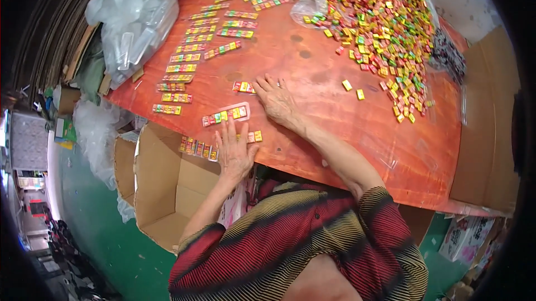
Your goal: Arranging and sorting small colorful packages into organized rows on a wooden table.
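Observation:
My left hand point(234, 155) lies with its fingers spread at the near edge of the red table, partly over a row of small red and yellow pieces point(255, 136). Its fingertips reach a clear plastic tray point(245, 107) holding a row of red, yellow and green pieces point(224, 116). Farther up, my right hand point(277, 103) rests palm down, fingers extended over the right end of another row of coloured pieces point(244, 87). What lies under its fingers is hidden. Beside my left hand, a filled tray point(198, 148) sits at the table edge, above an open carton.
A large heap of small coloured pieces point(385, 16) covers the far right of the red table point(335, 128). Several filled rows point(181, 68) line the left side. An open cardboard box point(159, 181) stands below the left edge; a clear plastic bag point(131, 22) lies at far left.

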A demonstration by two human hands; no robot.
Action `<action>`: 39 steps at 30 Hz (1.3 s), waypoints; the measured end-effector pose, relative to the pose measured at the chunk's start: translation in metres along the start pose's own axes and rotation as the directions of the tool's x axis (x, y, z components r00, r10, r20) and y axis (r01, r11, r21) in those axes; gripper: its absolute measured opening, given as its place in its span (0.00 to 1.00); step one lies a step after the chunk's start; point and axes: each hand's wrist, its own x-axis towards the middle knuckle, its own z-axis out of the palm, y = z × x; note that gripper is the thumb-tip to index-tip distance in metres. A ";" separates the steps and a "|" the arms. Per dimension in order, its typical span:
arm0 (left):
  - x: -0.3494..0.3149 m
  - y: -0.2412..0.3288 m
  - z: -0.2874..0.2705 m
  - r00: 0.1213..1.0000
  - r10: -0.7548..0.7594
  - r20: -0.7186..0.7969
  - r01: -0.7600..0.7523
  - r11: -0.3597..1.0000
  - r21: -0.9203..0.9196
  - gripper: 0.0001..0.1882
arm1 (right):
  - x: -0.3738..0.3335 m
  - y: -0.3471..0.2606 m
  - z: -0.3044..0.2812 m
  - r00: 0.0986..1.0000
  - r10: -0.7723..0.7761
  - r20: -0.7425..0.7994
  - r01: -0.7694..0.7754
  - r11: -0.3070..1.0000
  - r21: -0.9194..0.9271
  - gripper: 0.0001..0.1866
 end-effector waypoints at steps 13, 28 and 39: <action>0.079 -0.096 -0.006 0.997 0.065 0.034 -0.067 0.997 0.046 0.31 | 0.090 0.003 0.016 0.992 -0.127 -0.027 0.128 0.988 0.085 0.16; 0.110 -0.088 -0.014 0.997 -0.002 0.080 -0.015 0.976 0.217 0.25 | 0.065 0.002 0.015 0.928 -0.144 -0.344 0.312 0.806 0.503 0.18; 0.060 0.117 0.024 0.763 0.644 0.056 -0.577 0.718 -0.388 0.28 | -0.250 0.057 -0.157 0.647 0.371 -0.666 -0.620 0.765 -0.177 0.19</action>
